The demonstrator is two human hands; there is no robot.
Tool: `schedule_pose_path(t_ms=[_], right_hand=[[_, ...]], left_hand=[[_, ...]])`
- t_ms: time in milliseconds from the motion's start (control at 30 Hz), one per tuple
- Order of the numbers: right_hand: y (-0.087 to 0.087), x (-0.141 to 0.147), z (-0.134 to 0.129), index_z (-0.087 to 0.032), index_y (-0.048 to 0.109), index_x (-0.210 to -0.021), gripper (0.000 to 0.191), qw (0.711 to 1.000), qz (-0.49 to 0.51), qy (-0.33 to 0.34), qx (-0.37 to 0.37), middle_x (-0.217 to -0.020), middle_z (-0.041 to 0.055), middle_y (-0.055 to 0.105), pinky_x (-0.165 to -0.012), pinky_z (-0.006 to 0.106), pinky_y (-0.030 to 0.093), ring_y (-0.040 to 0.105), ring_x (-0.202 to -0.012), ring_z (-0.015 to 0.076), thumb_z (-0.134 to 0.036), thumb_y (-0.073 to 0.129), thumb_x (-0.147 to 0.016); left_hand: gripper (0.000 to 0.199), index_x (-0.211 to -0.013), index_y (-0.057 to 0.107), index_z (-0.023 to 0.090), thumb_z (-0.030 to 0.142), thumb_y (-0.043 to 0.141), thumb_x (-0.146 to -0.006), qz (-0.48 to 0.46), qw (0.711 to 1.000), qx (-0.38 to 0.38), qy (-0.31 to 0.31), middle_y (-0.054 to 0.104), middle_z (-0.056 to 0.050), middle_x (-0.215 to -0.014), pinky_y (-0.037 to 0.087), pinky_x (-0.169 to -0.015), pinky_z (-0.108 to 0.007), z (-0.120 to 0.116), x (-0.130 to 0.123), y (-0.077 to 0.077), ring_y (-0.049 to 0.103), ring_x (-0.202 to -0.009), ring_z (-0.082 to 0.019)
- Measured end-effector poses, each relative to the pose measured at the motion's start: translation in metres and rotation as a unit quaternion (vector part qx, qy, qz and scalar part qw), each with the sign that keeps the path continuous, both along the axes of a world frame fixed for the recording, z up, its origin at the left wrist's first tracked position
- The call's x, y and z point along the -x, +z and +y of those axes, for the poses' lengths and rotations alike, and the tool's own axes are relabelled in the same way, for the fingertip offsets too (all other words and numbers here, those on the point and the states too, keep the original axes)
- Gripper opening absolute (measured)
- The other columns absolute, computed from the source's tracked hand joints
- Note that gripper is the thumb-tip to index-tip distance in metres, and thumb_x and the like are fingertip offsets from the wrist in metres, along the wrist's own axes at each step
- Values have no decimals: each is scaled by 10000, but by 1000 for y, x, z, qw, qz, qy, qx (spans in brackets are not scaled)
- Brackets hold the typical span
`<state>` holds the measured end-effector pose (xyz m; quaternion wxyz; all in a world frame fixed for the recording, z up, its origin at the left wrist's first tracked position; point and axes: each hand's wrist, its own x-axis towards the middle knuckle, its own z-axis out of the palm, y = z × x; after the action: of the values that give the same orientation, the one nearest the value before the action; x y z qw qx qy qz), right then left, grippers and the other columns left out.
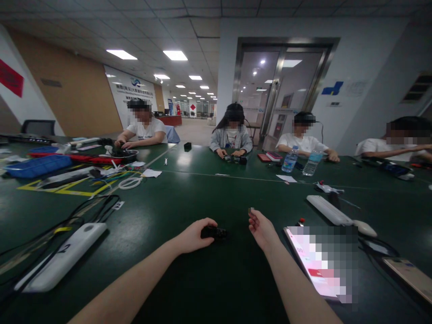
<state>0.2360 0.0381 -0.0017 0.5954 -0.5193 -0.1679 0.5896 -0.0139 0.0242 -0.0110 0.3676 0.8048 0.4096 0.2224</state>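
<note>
My left hand [197,236] is closed around a small black object [218,232] low over the dark green table. Its outer end shows some fine detail, but its kind cannot be made out. A short way to the right, my right hand [262,228] is raised with its fingers curled. Between thumb and fingertips it pinches a tiny piece [250,210], partly metallic-looking and too small to name. The two hands are apart, and the pinched piece does not touch the black object.
A lit phone [312,263] lies by my right forearm, beyond it a white power bank-like case [329,210]. At left are a white numbered case [67,256], cables and a blue tray [38,166]. Water bottles [290,159] stand ahead; several people sit across the table.
</note>
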Motion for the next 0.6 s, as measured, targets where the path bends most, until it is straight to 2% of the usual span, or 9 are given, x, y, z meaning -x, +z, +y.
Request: schedule_pose_path(t_ms=[233,367,467,533,600], right_hand=[[7,1,-4,-189,618,-751,77,1000,-13,-4,-7,-740,-20,595,-459,146,416,520,-570,57,-250,666,-748],[11,8,-9,-227,639,-877,183,987,-138,28,-78,-854,-9,628,-541,184,440,549,-680,93,-284,694,-712],[16,18,-18,-228,650,-907,218,935,-280,143,-165,-885,2,643,-660,241,449,567,-777,131,-319,683,-712],[19,25,-25,-220,657,-905,212,879,-362,236,-200,-867,6,641,-689,271,437,563,-780,146,-324,665,-720],[21,32,-32,-228,663,-899,198,826,-433,301,-197,-835,3,630,-664,279,422,549,-751,152,-318,653,-723]], left_hand=[[422,-1177,516,248,264,605,-765,4,1000,7,-4,557,-33,-1197,398,-957,-368,0,0,0,510,-1105,-189],[417,-1174,518,239,251,599,-765,2,1000,5,-3,560,-35,-1193,407,-952,-373,-1,0,3,516,-1094,-190],[408,-1151,532,236,241,613,-751,-4,1000,-7,-1,566,-35,-1174,413,-950,-369,-1,0,3,526,-1074,-188],[404,-1136,541,237,231,623,-740,-7,1000,-16,-1,571,-33,-1160,414,-950,-363,0,-1,2,530,-1063,-186],[403,-1132,545,236,224,624,-737,-10,1000,-23,-3,574,-33,-1153,411,-954,-361,0,-1,2,530,-1063,-186]])
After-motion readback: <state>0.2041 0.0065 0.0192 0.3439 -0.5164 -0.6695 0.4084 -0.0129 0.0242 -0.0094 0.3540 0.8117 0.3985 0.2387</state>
